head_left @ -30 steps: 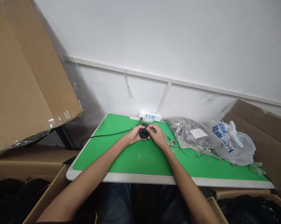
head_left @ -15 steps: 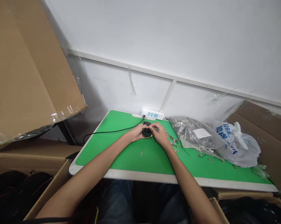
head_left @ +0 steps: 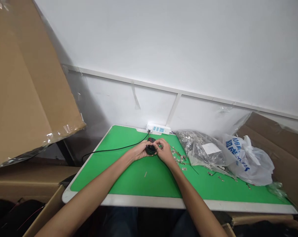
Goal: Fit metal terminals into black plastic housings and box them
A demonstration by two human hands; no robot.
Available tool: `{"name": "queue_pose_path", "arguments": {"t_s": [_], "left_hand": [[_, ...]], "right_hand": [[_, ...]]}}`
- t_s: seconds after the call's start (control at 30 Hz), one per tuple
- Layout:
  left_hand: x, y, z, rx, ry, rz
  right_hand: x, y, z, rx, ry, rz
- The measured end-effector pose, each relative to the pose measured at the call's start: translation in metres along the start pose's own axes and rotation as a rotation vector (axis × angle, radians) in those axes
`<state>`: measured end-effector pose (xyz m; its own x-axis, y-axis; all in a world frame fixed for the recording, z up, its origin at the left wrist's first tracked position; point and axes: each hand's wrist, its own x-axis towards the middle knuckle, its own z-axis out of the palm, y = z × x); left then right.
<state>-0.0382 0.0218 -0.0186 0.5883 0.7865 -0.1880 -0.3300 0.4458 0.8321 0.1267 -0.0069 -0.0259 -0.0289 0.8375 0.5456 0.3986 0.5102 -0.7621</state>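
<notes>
A small round black housing [head_left: 150,150], cup-like and with a bit of red at its far side, is held just above the green tabletop. My left hand [head_left: 140,151] is closed around its left side, thumb at the upper rim. From the right, my right hand [head_left: 163,151] has its fingers pinched together at the housing's opening. Whatever lies between those fingertips is too small to make out. Close to the right hand, several small metal pieces [head_left: 180,159] lie scattered on the green mat [head_left: 129,181].
A white power strip [head_left: 159,128] stands at the back edge, with a black cable [head_left: 114,150] running left from it. Clear bags of metal parts [head_left: 203,153] and a tied white plastic bag [head_left: 250,161] sit at right. Cardboard [head_left: 20,82] looms at left.
The whole view has shifted, so the table sits lower in the picture. Both hands stay at the black housing, with the right fingers still pinched at its opening.
</notes>
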Motion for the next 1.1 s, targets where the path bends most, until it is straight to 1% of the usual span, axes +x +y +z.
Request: {"name": "queue_pose_path", "arguments": {"t_s": [0.1,0.27,0.43,0.6,0.67,0.8,0.9,1.0,1.1], "left_hand": [[-0.001,0.003,0.004,-0.014,0.017,-0.005],[0.0,0.009,0.013,-0.019,0.076,-0.053],[0.004,0.007,0.014,-0.03,0.081,-0.04],[0.005,0.001,0.015,-0.014,0.163,0.052],[0.004,0.0,0.017,0.001,0.183,0.08],[0.003,-0.001,0.02,0.025,0.23,0.145],[0.005,-0.002,0.022,0.088,0.258,0.191],[0.006,-0.005,0.024,0.173,0.236,0.258],[0.004,-0.006,0.026,0.15,0.157,0.305]], "right_hand": [[0.002,0.0,-0.001,-0.024,-0.001,-0.023],[0.008,0.002,-0.005,-0.088,-0.055,0.001],[0.009,-0.001,-0.009,-0.106,-0.04,0.03],[0.01,-0.005,-0.012,-0.127,-0.07,-0.05],[0.01,-0.005,-0.012,-0.119,-0.056,-0.052],[0.01,-0.003,-0.01,-0.047,0.013,0.03],[0.01,-0.003,-0.01,0.002,0.024,0.09],[0.01,-0.005,-0.014,-0.032,0.03,0.084],[0.008,-0.008,-0.019,-0.141,0.044,-0.005]]}}
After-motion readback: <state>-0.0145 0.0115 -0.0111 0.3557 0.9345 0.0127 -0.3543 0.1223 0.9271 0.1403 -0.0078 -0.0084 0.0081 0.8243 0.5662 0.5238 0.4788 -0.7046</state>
